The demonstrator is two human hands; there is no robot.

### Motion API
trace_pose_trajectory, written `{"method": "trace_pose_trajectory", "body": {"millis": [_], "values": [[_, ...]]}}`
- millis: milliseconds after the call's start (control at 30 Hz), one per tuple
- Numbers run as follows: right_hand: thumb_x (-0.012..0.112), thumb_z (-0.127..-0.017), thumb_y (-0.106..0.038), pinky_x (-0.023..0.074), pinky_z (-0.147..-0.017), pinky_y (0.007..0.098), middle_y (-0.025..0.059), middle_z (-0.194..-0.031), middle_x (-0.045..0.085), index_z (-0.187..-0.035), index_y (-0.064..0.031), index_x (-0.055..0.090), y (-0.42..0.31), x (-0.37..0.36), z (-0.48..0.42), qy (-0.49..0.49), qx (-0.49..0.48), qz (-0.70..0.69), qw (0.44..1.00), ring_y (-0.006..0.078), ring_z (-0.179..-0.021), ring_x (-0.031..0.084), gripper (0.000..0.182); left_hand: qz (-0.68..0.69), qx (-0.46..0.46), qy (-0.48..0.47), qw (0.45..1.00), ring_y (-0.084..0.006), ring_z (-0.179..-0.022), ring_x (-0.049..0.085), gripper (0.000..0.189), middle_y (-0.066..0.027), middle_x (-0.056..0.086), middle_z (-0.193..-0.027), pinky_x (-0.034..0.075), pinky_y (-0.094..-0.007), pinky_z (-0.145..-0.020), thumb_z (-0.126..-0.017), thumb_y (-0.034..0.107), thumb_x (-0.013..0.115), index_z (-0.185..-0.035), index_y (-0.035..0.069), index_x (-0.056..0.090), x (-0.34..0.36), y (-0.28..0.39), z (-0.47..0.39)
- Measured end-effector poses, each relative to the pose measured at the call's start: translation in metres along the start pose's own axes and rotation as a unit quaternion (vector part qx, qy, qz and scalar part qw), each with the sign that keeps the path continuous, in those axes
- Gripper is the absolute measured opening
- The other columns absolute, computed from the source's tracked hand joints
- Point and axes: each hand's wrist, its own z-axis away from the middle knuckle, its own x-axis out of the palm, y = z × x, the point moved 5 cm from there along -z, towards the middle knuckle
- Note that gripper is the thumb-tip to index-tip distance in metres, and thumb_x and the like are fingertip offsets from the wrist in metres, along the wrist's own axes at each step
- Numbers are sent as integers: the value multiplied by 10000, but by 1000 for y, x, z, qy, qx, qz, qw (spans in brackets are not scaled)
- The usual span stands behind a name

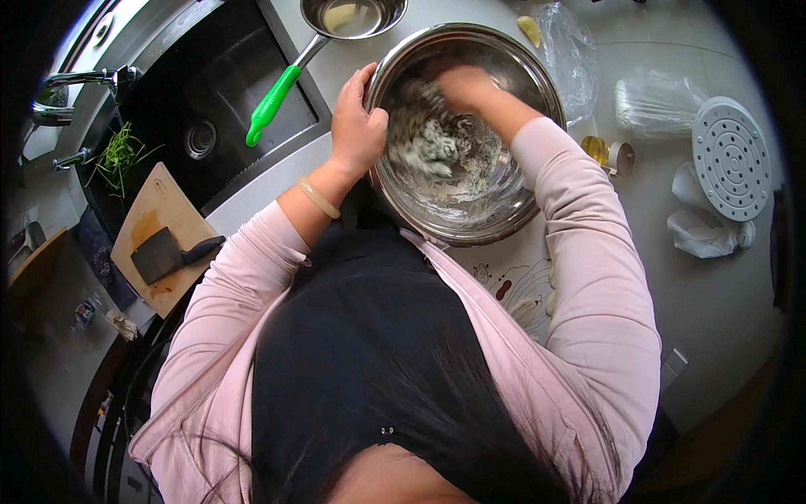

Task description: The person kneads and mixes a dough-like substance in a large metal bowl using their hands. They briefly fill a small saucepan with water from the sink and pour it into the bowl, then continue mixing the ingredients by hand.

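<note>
A large stainless steel bowl [466, 234] stands on the counter before me. Ragged, flour-dusted dough or batter-like mix [437, 148] lies in it, with white smears on the lower wall. My left hand [359, 126] grips the bowl's left rim, thumb on the near side and fingers outside. My right hand [466, 88] is inside the bowl at the upper part of the mix, blurred by motion; its fingers are too blurred to tell whether they hold anything. A steel ladle-like pan with a green handle [274, 104] rests beyond the bowl, its handle reaching over the sink.
At left are the black sink [239, 75], green stalks [119, 157] and a cutting board [160, 189] bearing a cleaver [157, 255]. At right lie clear plastic bags [570, 69], a small bottle of yellow liquid [595, 150] and a perforated steamer plate [733, 160].
</note>
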Motion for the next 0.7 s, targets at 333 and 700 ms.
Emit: {"method": "trace_pose_trajectory", "body": {"millis": [333,700], "values": [[534,-798,-205,499,-751,444,291,-824,624,-813,108,645,-13,169,72,-7,83,-193,978,376,-823,634,333,-22,-15,8,1000,-317,-1173,497,546,-205,515,-1228,367,-360,-1029,-688,-26,457,-1232,-27,494,5,0,-2],[426,-919,-288,441,-826,574,107,-1051,635,-1148,-95,527,58,140,41,32,295,-889,349,286,-937,629,316,31,-11,-19,999,-283,-1205,483,563,-188,505,-1246,348,-344,-1044,-687,-45,456,-1250,-39,480,6,-9,-2]]}}
